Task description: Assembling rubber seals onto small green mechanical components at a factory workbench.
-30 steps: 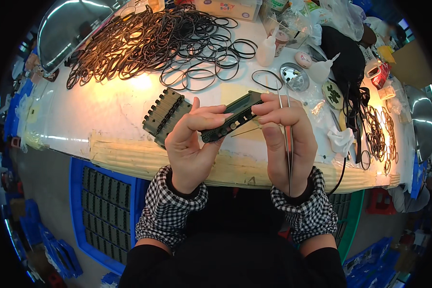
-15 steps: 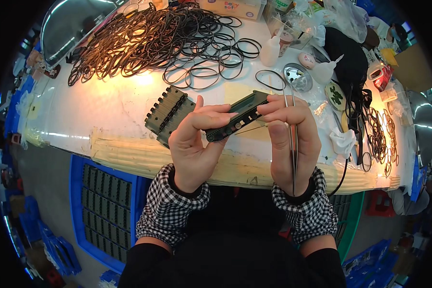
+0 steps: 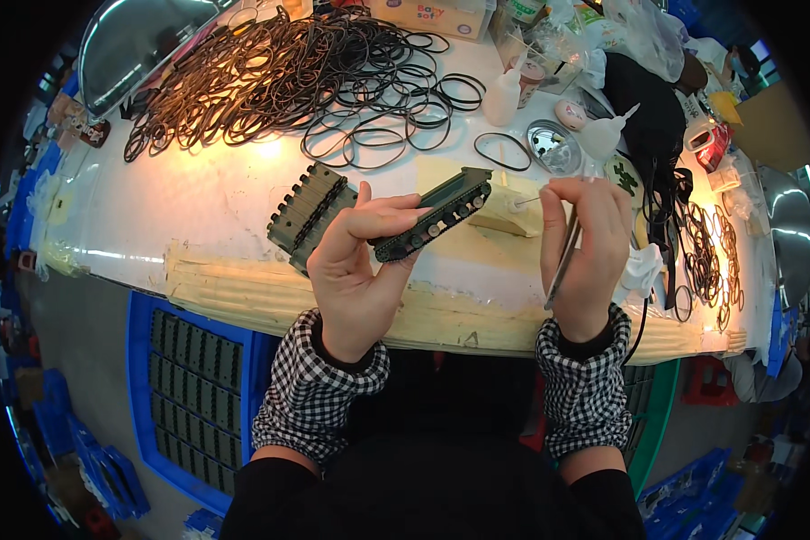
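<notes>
Shifted: right hand (image 3: 589, 252), now right of the green tracked hull (image 3: 445, 210), closed round tweezers (image 3: 562, 266). Left hand (image 3: 360, 279) pinches hull's near end, likely to keep wheels (image 3: 434, 231) exposed.

Warm glare pools left and right on the desk (image 3: 207, 202), whose near edge bows with fisheye distortion; the floor (image 3: 88, 337) lies dim.

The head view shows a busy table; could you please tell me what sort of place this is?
Probably a small-parts assembly workshop: a heap of dark loops covers part of the table, the left hand holds a green tracked piece, and a blue crate below holds rows of green parts.
</notes>
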`<move>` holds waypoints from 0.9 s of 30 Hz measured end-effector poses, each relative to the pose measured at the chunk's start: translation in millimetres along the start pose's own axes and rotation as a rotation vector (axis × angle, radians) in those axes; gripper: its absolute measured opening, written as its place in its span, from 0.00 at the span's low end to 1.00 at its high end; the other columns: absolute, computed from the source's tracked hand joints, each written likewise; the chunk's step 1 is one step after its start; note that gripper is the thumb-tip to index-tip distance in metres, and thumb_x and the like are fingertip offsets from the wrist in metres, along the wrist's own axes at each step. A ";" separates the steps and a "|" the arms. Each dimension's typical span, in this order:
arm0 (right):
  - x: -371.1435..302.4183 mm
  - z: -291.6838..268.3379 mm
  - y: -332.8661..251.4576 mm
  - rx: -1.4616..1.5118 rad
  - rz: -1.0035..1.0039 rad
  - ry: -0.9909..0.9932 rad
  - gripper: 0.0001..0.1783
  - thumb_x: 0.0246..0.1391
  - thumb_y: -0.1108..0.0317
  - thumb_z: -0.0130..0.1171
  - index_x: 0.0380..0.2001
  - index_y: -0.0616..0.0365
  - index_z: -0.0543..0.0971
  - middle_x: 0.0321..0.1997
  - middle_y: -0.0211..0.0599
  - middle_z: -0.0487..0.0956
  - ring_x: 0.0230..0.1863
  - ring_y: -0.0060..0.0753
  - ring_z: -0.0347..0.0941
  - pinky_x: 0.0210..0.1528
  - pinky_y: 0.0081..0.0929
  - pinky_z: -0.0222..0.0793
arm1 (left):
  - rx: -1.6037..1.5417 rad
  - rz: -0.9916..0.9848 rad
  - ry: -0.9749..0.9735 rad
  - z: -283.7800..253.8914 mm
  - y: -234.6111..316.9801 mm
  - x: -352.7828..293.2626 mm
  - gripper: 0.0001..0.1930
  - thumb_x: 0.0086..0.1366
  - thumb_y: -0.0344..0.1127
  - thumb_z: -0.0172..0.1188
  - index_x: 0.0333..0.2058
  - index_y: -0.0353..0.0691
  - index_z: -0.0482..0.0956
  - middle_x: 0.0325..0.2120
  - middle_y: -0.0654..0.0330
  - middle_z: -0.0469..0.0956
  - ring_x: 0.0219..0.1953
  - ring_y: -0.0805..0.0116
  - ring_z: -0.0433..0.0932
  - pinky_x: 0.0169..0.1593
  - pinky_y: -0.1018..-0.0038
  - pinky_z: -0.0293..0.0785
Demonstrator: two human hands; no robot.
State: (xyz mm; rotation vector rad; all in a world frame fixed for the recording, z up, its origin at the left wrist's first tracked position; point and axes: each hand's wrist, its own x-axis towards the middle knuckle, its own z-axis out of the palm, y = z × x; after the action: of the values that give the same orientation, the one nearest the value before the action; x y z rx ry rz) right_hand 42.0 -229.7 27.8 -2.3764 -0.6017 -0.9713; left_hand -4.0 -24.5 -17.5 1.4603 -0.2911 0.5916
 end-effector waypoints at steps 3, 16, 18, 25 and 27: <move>-0.8 -6.6 -11.8 0.291 0.024 0.129 0.04 0.52 0.75 0.61 0.31 0.60 0.76 0.34 0.39 0.78 0.40 0.42 0.70 0.46 0.37 0.65 | 0.003 -0.020 -0.004 0.7 0.5 0.3 0.15 0.53 0.15 0.61 0.36 0.42 0.77 0.38 0.61 0.83 0.52 0.65 0.76 0.69 0.43 0.35; 0.3 16.2 -53.0 0.710 0.046 -0.054 0.03 0.54 0.71 0.62 0.32 0.57 0.78 0.36 0.35 0.81 0.47 0.44 0.72 0.55 0.39 0.64 | 0.018 -0.032 -0.005 0.8 2.0 0.1 0.13 0.54 0.17 0.62 0.35 0.42 0.78 0.38 0.62 0.82 0.51 0.66 0.77 0.70 0.45 0.36; -0.3 16.8 -52.5 0.698 0.035 -0.047 0.03 0.54 0.71 0.62 0.32 0.57 0.78 0.36 0.35 0.81 0.47 0.44 0.72 0.55 0.38 0.64 | 0.014 -0.032 -0.004 1.2 0.9 -0.4 0.13 0.54 0.17 0.62 0.35 0.42 0.78 0.38 0.62 0.82 0.51 0.66 0.77 0.70 0.45 0.36; -0.7 15.9 -52.9 0.684 0.033 -0.038 0.04 0.54 0.70 0.62 0.32 0.56 0.78 0.35 0.36 0.81 0.46 0.43 0.72 0.55 0.38 0.64 | 0.016 -0.036 -0.002 0.6 -0.7 -0.9 0.13 0.53 0.17 0.62 0.35 0.42 0.78 0.38 0.61 0.81 0.50 0.66 0.78 0.70 0.45 0.36; -0.6 15.7 -53.1 0.696 0.041 -0.016 0.04 0.54 0.70 0.63 0.32 0.56 0.78 0.35 0.35 0.81 0.45 0.42 0.73 0.55 0.39 0.63 | 0.012 -0.036 -0.003 1.2 -1.0 -1.1 0.13 0.53 0.16 0.62 0.35 0.41 0.78 0.38 0.61 0.81 0.50 0.66 0.78 0.70 0.45 0.36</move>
State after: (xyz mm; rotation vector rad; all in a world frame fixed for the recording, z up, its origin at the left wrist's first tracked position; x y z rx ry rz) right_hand 19.8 -179.2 32.3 -1.7659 -0.7467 -0.5907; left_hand -4.1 -25.9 -18.8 1.4748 -0.2636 0.5635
